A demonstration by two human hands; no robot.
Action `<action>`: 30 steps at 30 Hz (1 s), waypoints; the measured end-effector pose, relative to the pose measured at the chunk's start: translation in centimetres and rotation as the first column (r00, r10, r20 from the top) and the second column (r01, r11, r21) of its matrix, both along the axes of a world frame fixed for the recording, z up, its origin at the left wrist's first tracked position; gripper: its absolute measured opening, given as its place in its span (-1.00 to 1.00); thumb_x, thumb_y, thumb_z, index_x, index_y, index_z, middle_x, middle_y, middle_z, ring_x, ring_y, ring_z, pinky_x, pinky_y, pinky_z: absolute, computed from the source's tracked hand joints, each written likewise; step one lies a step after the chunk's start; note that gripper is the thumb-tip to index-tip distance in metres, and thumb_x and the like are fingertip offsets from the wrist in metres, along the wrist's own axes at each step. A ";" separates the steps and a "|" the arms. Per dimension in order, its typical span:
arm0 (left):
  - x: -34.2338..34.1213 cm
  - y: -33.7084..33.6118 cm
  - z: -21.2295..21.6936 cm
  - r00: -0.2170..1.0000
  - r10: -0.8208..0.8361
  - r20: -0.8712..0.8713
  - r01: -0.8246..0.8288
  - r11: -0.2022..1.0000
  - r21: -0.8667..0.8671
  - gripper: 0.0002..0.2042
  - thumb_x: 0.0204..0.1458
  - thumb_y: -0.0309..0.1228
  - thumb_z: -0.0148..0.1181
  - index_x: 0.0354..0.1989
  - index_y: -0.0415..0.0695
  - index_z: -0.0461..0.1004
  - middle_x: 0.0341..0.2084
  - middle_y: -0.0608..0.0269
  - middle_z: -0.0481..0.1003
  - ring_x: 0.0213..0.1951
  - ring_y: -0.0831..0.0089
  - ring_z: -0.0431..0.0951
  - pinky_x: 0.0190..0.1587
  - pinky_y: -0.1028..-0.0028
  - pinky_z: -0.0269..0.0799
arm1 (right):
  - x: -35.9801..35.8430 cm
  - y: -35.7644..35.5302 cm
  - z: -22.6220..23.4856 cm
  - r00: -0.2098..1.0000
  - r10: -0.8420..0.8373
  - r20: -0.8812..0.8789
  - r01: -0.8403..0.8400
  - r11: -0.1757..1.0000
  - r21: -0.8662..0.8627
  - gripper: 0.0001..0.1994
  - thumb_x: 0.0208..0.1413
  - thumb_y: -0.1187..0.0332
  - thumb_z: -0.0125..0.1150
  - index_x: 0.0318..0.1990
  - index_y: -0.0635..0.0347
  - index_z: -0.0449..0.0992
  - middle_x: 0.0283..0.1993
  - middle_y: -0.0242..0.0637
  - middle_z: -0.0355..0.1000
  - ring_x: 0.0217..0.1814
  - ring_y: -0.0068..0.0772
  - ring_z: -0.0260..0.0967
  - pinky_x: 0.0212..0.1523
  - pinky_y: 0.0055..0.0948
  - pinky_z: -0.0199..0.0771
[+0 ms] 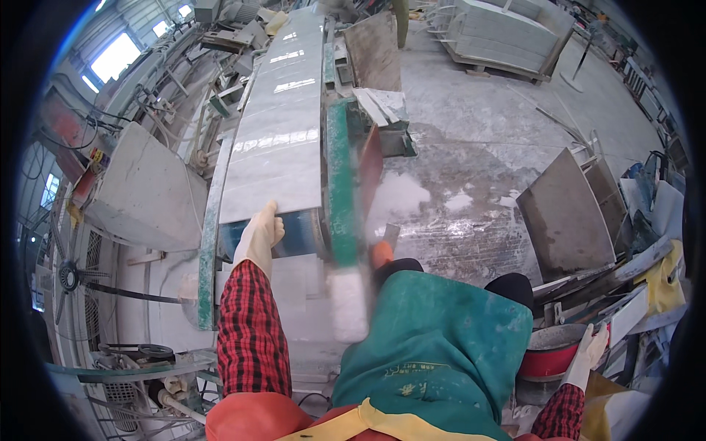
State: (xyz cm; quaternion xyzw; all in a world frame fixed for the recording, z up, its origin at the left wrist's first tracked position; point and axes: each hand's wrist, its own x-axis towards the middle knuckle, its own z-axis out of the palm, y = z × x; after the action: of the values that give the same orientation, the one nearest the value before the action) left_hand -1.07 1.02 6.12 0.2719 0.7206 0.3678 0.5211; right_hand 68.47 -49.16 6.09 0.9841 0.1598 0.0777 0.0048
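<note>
My left hand (261, 231), in a cream glove, is closed at the near edge of a white stone slab (272, 176). One finger reaches onto the slab's top, and the others curl by its edge. The slab lies on a long conveyor bed, above a blue roller (297, 234). Off to the right, my right hand (586, 358), also gloved, is low beside a red basin (548, 361). Its fingers look extended and apart, close to the basin's rim and a white stone piece (630, 316). I see nothing held in it.
A green rail (340, 176) runs along the conveyor's right side. Stone sheets (570, 213) lean at right above a pile of offcuts. A large pale slab (151, 187) and a fan (68, 276) stand at left. Stacked slabs (504, 33) sit at the back right on wet floor.
</note>
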 end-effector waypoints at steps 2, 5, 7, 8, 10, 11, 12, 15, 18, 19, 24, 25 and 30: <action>0.4 -0.3 -1.0 0.998 -0.052 -0.043 0.053 0.998 0.017 -0.56 0.21 0.03 0.14 -0.41 -0.16 0.40 -0.67 0.36 0.33 -0.75 0.61 0.26 -0.74 0.61 0.19 | 0.8 -1.3 -1.0 0.999 -0.002 0.046 0.000 1.000 0.028 -0.44 0.26 0.09 0.14 0.34 0.16 0.31 0.38 0.02 0.26 0.45 -0.01 0.15 0.43 -0.18 0.13; -1.2 -0.4 -3.4 0.997 -0.031 -0.073 0.032 0.999 0.017 -0.48 0.23 0.09 0.10 -0.52 -0.17 0.36 -0.72 0.31 0.31 -0.81 0.54 0.23 -0.80 0.52 0.07 | 0.9 -0.7 0.4 0.997 0.020 0.074 -0.029 0.991 0.129 -0.44 0.28 0.05 0.09 0.33 0.19 0.31 0.35 0.01 0.29 0.38 0.06 0.21 0.37 -0.16 0.19; -1.3 -0.5 -3.1 0.998 0.018 -0.059 -0.018 1.000 -0.008 -0.50 0.25 0.01 0.10 -0.52 -0.22 0.36 -0.72 0.27 0.30 -0.80 0.52 0.25 -0.79 0.51 0.08 | 0.2 0.0 2.1 0.997 -0.065 0.049 0.061 0.994 0.093 -0.43 0.31 0.01 0.04 0.32 0.21 0.30 0.36 0.03 0.27 0.39 0.10 0.19 0.37 -0.13 0.17; -1.4 -1.2 -2.7 0.998 0.049 -0.050 -0.048 0.999 0.024 -0.53 0.27 -0.03 0.10 -0.49 -0.24 0.38 -0.71 0.24 0.31 -0.79 0.51 0.25 -0.79 0.49 0.12 | 1.0 -0.5 1.7 0.990 -0.031 0.140 0.022 0.997 0.067 -0.43 0.32 0.01 0.02 0.33 0.21 0.29 0.37 0.05 0.26 0.40 0.10 0.18 0.37 -0.12 0.17; -2.0 -2.5 -1.8 0.982 -0.020 -0.185 0.035 0.996 0.079 -0.59 0.29 -0.07 0.06 -0.18 -0.27 0.44 -0.62 0.25 0.37 -0.73 0.50 0.32 -0.73 0.49 0.28 | 3.6 -1.8 0.2 0.949 0.042 0.312 -0.042 0.999 -0.004 -0.43 0.34 0.01 -0.02 0.33 0.23 0.29 0.38 0.08 0.24 0.41 0.11 0.16 0.38 -0.10 0.15; -1.7 -2.6 -1.5 0.958 -0.045 -0.284 0.078 0.991 0.106 -0.58 0.30 -0.08 0.05 -0.04 -0.27 0.41 -0.59 0.26 0.38 -0.71 0.52 0.34 -0.70 0.50 0.32 | 4.8 -2.7 -0.7 0.933 0.025 0.359 -0.024 1.000 -0.009 -0.43 0.36 0.02 -0.06 0.34 0.25 0.28 0.39 0.11 0.21 0.43 0.12 0.12 0.39 -0.07 0.13; -1.3 -2.8 -0.8 0.922 -0.055 -0.383 0.113 0.985 0.132 -0.55 0.31 -0.09 0.04 0.10 -0.27 0.38 -0.57 0.28 0.39 -0.70 0.54 0.35 -0.67 0.51 0.35 | 5.6 -3.0 -1.6 0.939 0.007 0.345 -0.010 1.000 0.008 -0.44 0.36 0.03 -0.06 0.33 0.26 0.28 0.38 0.08 0.22 0.42 0.09 0.13 0.39 -0.09 0.12; 2.1 -4.1 1.8 0.887 -0.129 -0.444 0.294 0.899 0.325 -0.48 0.31 -0.10 0.02 0.24 -0.28 0.29 -0.56 0.27 0.40 -0.69 0.56 0.37 -0.64 0.52 0.38 | 6.7 -3.4 -3.2 0.950 0.013 0.313 -0.035 0.997 0.066 -0.46 0.36 0.05 -0.06 0.31 0.28 0.31 0.35 0.03 0.27 0.38 0.05 0.18 0.38 -0.12 0.15; 4.4 -3.4 -0.5 0.943 -0.197 -0.267 0.326 0.707 0.628 -0.55 0.25 -0.39 0.15 0.28 -0.24 0.28 -0.48 0.27 0.41 -0.52 0.58 0.44 -0.52 0.56 0.41 | 6.5 -2.0 -1.8 0.952 0.068 0.297 -0.119 0.980 0.158 -0.48 0.36 0.04 -0.07 0.27 0.24 0.36 0.24 0.07 0.37 0.27 0.10 0.29 0.29 -0.09 0.26; 6.3 -2.5 -0.7 0.879 -0.254 -0.404 0.469 0.612 0.637 -0.55 0.23 -0.46 0.16 0.28 -0.24 0.30 -0.38 0.25 0.43 -0.46 0.59 0.43 -0.45 0.55 0.44 | 6.1 -1.7 -0.8 0.963 0.029 0.269 -0.081 0.980 0.182 -0.49 0.35 0.02 -0.07 0.25 0.20 0.38 0.18 0.11 0.40 0.22 0.13 0.34 0.24 -0.06 0.31; 15.7 -1.9 -1.6 0.497 -0.186 -0.847 0.854 0.278 0.440 -0.48 0.17 -0.42 0.18 0.31 -0.26 0.28 0.08 -0.24 0.46 0.15 -0.08 0.46 0.23 0.21 0.34 | 5.9 -0.1 3.4 0.968 -0.200 0.150 0.165 0.962 0.219 -0.57 0.33 0.01 -0.03 0.11 0.13 0.46 -0.09 0.11 0.51 -0.02 0.20 0.46 0.00 0.06 0.44; 16.0 -2.0 -2.0 0.446 -0.181 -0.877 0.881 0.265 0.393 -0.43 0.14 -0.36 0.21 0.33 -0.25 0.26 0.15 -0.23 0.41 0.18 -0.13 0.41 0.26 0.19 0.30 | 5.4 0.9 4.1 0.963 -0.235 0.134 0.211 0.963 0.169 -0.58 0.32 0.03 -0.02 0.10 0.14 0.45 -0.06 0.09 0.50 0.01 0.17 0.45 0.02 0.04 0.44; 15.6 -2.3 -5.9 0.221 -0.002 -0.975 0.955 0.205 0.216 -0.42 0.12 -0.40 0.18 0.33 -0.28 0.23 0.23 -0.21 0.32 0.26 -0.16 0.29 0.34 0.08 0.17 | 8.6 -1.1 -1.0 0.935 -0.128 0.330 0.068 0.980 0.186 -0.55 0.30 0.06 0.01 0.18 0.16 0.41 0.15 -0.03 0.44 0.17 0.05 0.38 0.14 -0.05 0.38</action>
State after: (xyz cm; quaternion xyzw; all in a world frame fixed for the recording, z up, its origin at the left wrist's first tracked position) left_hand 14.52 -1.23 0.21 0.8835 0.4012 0.2408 -0.0215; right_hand 77.08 -50.29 5.08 0.9592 0.0998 0.2599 -0.0487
